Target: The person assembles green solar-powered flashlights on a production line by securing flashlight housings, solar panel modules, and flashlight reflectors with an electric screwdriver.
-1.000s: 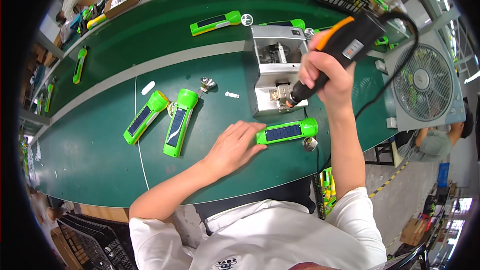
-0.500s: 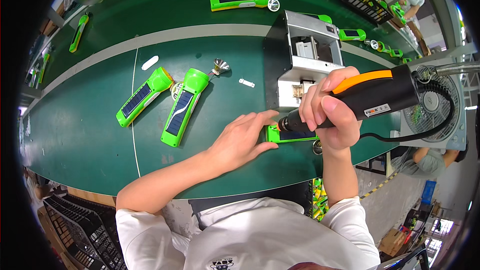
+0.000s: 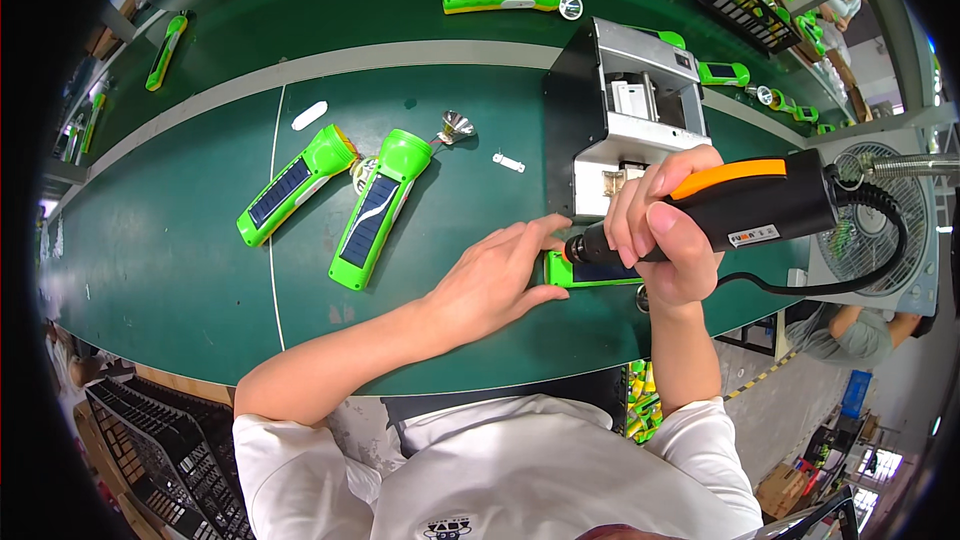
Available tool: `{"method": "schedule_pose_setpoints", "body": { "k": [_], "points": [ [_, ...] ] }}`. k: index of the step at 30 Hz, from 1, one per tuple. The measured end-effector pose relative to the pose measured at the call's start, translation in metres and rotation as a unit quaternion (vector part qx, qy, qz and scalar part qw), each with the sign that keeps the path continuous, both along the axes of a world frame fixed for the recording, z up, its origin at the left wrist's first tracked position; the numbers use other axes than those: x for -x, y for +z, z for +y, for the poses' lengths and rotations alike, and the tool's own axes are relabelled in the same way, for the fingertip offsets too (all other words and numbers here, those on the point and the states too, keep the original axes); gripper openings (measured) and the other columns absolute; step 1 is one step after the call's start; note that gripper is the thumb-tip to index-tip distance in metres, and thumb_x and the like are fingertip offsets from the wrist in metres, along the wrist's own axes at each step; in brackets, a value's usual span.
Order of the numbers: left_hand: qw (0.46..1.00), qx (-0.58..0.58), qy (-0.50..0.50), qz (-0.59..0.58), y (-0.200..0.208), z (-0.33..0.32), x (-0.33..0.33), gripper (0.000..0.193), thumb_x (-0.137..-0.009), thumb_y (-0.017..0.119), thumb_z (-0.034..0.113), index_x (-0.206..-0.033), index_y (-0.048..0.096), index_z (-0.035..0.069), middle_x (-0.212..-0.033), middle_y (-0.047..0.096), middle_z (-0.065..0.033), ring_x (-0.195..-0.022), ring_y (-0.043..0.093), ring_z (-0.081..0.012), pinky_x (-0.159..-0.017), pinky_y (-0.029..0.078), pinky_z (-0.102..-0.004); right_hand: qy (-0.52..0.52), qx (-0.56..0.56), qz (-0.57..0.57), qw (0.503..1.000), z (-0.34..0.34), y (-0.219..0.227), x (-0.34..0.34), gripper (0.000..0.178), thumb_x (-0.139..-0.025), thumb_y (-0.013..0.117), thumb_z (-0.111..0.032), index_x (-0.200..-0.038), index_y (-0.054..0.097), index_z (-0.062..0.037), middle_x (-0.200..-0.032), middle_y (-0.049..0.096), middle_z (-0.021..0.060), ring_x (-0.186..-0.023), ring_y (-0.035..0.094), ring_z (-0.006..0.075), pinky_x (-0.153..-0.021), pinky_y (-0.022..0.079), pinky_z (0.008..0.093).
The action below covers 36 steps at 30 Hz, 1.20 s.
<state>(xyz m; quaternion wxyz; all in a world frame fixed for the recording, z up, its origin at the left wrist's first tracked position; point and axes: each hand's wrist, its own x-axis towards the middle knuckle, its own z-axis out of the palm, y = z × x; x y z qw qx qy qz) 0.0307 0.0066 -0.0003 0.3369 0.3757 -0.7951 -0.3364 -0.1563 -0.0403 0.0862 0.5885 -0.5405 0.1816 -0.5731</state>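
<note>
Flashlight (image 3: 557, 274): the green body lies flat on the green table (image 3: 180, 270), in front of the metal machine (image 3: 643, 132), its dark panel (image 3: 605, 271) facing up. I have the left hand (image 3: 490, 282) set at the flashlight's left end, thumb along the near side and fingertips at the far side, holding that end between them. I have the right hand (image 3: 672, 235) wrapped firmly around the grip of a black and orange power screwdriver (image 3: 775, 202), whose tip sits at the left end of the flashlight. I judge the step in hand to be working a screw at that end; the screw itself is hidden, and I cannot tell whether the bit is seated in it. The next move calls for a braced body, a bit in line with its hole, and left fingertips clear of the tip. The flashlight's long axis runs left to right, nearly crosswise to the operator. Its right end is covered by the right hand; from the reflector (image 3: 642, 300) showing just below that hand, I judge the lamp end to point right. The screwdriver slants down toward the left.
</note>
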Motion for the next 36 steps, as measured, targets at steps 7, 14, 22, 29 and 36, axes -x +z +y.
{"method": "schedule_pose_setpoints", "body": {
  "k": [7,14,22,29,36],
  "points": [
    [0.998,-0.042,-0.007,0.044,0.000,-0.001,-0.001,0.067,-0.085,0.082,0.020,-0.135,0.041,-0.001,-0.119,0.067,-0.0217,-0.113,0.065,-0.0394,-0.094,0.054,-0.0465,0.041,-0.011,0.034,0.999,0.000,-0.006,-0.003,0.022,-0.091,0.062,0.000,-0.105,0.045,-0.0018,-0.068,0.054,0.0067,-0.053,0.053,0.0137,-0.050,0.045,0.0292],
    [0.999,-0.027,0.001,0.044,0.002,0.000,-0.004,0.068,-0.085,0.083,0.019,-0.133,0.041,-0.003,-0.122,0.065,-0.0221,-0.113,0.066,-0.0385,-0.094,0.055,-0.0464,0.069,-0.001,0.024,0.997,0.000,-0.009,-0.005,0.022,-0.092,0.063,-0.001,-0.104,0.045,-0.0027,-0.070,0.053,0.0057,-0.054,0.052,0.0131,-0.050,0.044,0.0290],
    [0.999,-0.026,-0.001,0.046,-0.003,0.002,0.001,0.070,-0.085,0.084,0.022,-0.134,0.039,-0.002,-0.121,0.068,-0.0221,-0.113,0.066,-0.0427,-0.091,0.056,-0.0473,0.071,0.065,0.063,0.993,0.009,-0.017,-0.003,0.022,-0.089,0.067,0.004,-0.102,0.049,0.0011,-0.073,0.061,0.0099,-0.060,0.058,0.0135,-0.056,0.048,0.0282],
    [0.999,-0.020,0.000,0.048,-0.001,0.004,-0.002,0.068,-0.086,0.082,0.017,-0.136,0.039,-0.004,-0.121,0.067,-0.0225,-0.115,0.064,-0.0408,-0.095,0.054,-0.0469,0.007,0.060,0.022,0.998,0.012,-0.006,-0.006,0.023,-0.091,0.067,-0.007,-0.104,0.048,-0.0030,-0.063,0.051,0.0031,-0.047,0.048,0.0131,-0.046,0.042,0.0281],
    [0.999,0.026,-0.016,0.009,-0.008,-0.001,0.004,0.067,-0.087,0.083,0.018,-0.131,0.037,-0.001,-0.123,0.067,-0.0200,-0.112,0.066,-0.0408,-0.093,0.055,-0.0476,-0.039,0.129,-0.012,0.991,0.011,0.019,0.033,0.025,-0.093,0.067,-0.006,-0.108,0.048,-0.0041,-0.067,0.054,0.0040,-0.052,0.052,0.0137,-0.049,0.045,0.0285]
  ]
}}
